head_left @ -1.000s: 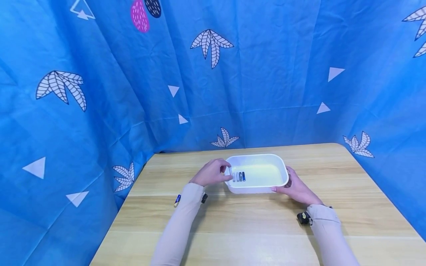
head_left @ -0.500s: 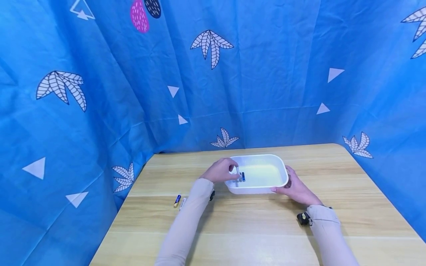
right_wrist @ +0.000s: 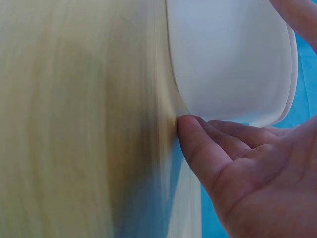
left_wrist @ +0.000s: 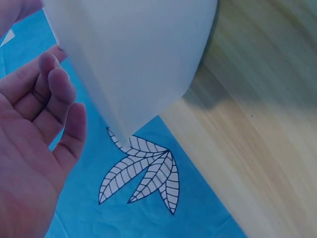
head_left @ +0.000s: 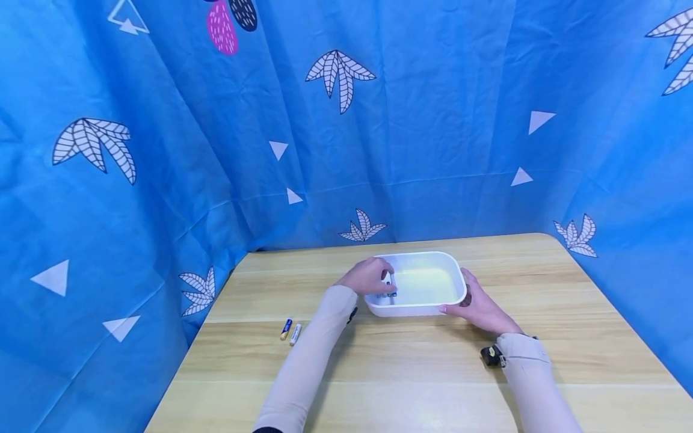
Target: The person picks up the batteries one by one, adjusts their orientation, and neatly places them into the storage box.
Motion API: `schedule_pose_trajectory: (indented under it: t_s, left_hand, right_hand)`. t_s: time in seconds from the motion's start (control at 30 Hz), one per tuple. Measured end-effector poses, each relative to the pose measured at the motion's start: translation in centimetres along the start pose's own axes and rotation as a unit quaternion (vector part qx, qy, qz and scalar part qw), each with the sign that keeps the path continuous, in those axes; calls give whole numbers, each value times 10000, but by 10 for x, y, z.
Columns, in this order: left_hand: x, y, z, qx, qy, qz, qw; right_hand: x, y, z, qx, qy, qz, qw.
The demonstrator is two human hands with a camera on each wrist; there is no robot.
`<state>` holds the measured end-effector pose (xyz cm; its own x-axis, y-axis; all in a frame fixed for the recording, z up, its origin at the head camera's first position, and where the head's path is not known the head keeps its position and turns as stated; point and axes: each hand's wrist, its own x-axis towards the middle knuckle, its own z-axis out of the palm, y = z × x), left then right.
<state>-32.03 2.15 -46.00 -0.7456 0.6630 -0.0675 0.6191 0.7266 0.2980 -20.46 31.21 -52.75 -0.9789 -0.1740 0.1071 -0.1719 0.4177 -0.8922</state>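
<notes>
A white plastic tray (head_left: 433,310) lies on the table; in the left wrist view its outer wall (left_wrist: 138,54) fills the top. My left hand (head_left: 368,276) reaches over its left end. Thumb and index finger pinch what looks like a pale battery (head_left: 392,278), held inside the tray. Below those fingers, several small batteries (head_left: 394,294) lie in a row, partly covered by the hand. At the right end, my right hand (head_left: 482,305) grips the tray, thumb at the front corner and fingers at the side. The right wrist view shows that hand (right_wrist: 257,168) against the tray wall (right_wrist: 228,59).
Two more batteries lie left of the left forearm: a blue and gold one (head_left: 286,329) and a white one (head_left: 295,334). The wooden table (head_left: 411,373) ends at a blue patterned curtain (head_left: 433,120) behind and at the sides.
My left hand has moved rightward, from the tray's left rim to over the row of batteries. The white battery on the table has come out from behind the forearm. My right hand keeps its grip.
</notes>
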Motion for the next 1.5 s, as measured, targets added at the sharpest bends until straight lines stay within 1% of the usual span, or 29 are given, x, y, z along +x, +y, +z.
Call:
schedule_pose_trajectory:
  t_s: [0.27, 0.4, 0.5, 0.63, 0.73, 0.9, 1.17, 1.4, 1.5]
  left_hand:
    - [14, -2, 11, 148, -172, -120, 9997]
    - [17, 1, 14, 182, -294, -182, 9992]
    - [19, 3, 15, 237, -306, -192, 9991]
    - [23, 4, 19, 453, -331, -183, 9983]
    - [26, 2, 22, 501, -420, -215, 9976]
    - [29, 1, 26, 372, -553, -291, 9973]
    - [29, 0, 29, 310, -515, -228, 9979]
    - [31, -2, 31, 128, -614, -366, 9974]
    - [32, -4, 33, 163, -588, -263, 9978]
  right_hand:
    - [0, 2, 0, 44, -7, 23, 10000]
    - [0, 2, 0, 53, -19, 24, 10000]
    - [0, 2, 0, 48, -24, 33, 10000]
    - [0, 2, 0, -21, -11, 76, 10000]
    - [1, 3, 0, -90, -12, 117, 9999]
    - [1, 2, 0, -161, -11, 153, 9998]
    - [1, -1, 0, -92, 46, 25, 9999]
    - [2, 1, 0, -79, 49, 40, 9999]
    - [2, 1, 0, -36, 38, 42, 10000]
